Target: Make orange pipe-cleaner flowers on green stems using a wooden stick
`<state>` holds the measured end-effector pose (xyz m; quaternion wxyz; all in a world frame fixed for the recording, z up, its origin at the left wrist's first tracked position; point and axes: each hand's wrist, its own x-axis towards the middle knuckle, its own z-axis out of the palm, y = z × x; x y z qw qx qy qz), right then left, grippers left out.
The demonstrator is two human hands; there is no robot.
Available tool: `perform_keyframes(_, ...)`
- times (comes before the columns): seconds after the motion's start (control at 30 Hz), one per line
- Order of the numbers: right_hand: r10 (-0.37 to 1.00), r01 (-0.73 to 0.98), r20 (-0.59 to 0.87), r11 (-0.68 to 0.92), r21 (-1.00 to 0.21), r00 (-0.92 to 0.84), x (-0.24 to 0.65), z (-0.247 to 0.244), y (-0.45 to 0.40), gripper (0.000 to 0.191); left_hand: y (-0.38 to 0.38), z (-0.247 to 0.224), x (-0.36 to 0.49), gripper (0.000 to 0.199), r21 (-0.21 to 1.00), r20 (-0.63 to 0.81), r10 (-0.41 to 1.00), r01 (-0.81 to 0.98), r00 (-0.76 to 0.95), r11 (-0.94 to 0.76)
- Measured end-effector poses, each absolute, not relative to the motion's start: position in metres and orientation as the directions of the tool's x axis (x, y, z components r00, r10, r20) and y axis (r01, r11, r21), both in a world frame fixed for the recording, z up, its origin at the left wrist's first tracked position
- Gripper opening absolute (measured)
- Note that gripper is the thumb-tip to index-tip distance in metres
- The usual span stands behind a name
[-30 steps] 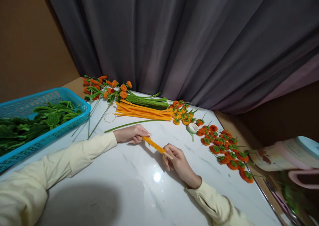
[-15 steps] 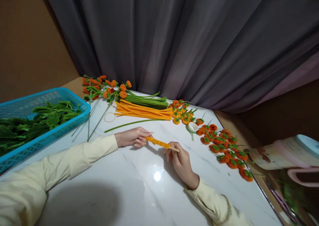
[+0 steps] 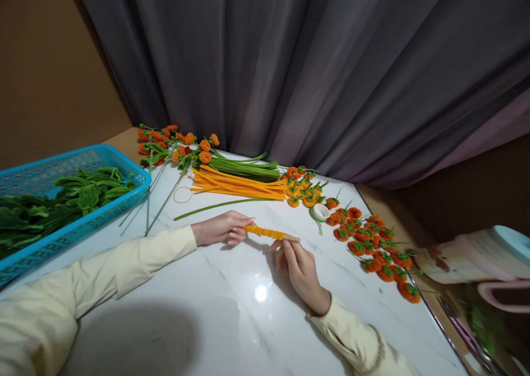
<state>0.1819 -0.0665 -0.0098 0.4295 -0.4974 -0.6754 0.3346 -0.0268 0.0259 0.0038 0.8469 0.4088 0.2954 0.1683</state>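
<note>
Yellow coil point(image 3: 265, 232) on stick point(image 3: 292, 238), between both hands, above table point(image 3: 232, 304).

Left hand point(image 3: 226, 228) pinches coil's one end; right hand point(image 3: 298, 265) grips stick near the other. Beyond: orange strips point(image 3: 238, 185), green strips point(image 3: 248, 169). Basket point(image 3: 124, 196) at left.

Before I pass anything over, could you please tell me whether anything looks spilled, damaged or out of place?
Nothing looks spilled or damaged. Slightly out of place: one green stem lies apart from the green bundle, nearer the left hand, and a tiny green scrap lies loose on the tabletop near the orange flowers.
</note>
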Motion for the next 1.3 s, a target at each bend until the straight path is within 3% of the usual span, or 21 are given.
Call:
perform_keyframes(0.17,0.995,0.149,0.055,0.068,-0.986,-0.086,0.177,-0.009,-0.059,0.040,0.020,0.003,-0.022,0.033,0.882,-0.262,0.623,-0.080,0.737,0.465)
perform_keyframes(0.37,0.989,-0.118,-0.101,-0.114,-0.986,-0.105,0.175,-0.002,-0.054,0.038,0.014,0.005,-0.019,0.042,0.987,-0.145,0.756,0.036,0.638,0.159)
perform_keyframes(0.47,0.984,-0.143,-0.108,-0.127,-0.981,-0.139,0.175,0.000,-0.053,0.038,0.013,0.005,-0.019,0.045,0.993,-0.121,0.786,0.086,0.606,0.087)
perform_keyframes(0.67,0.985,-0.200,-0.074,-0.105,-0.974,-0.156,0.175,-0.001,-0.057,0.033,0.012,0.008,-0.018,0.045,0.990,-0.134,0.775,0.052,0.618,0.130)
perform_keyframes(0.93,0.997,0.013,-0.060,-0.060,-0.998,-0.049,0.174,0.003,-0.058,0.040,0.011,0.004,-0.017,0.040,0.991,-0.123,0.755,0.045,0.644,0.123)
perform_keyframes(1.13,0.988,-0.158,-0.146,-0.152,-0.976,-0.044,0.173,0.004,-0.053,0.043,0.008,-0.001,-0.020,0.036,0.979,-0.003,0.799,0.163,0.601,-0.119)
perform_keyframes(1.3,0.964,-0.263,-0.214,-0.249,-0.932,-0.156,0.179,0.003,-0.048,0.037,0.005,0.000,-0.020,0.027,0.905,0.167,0.809,0.239,0.564,-0.353)
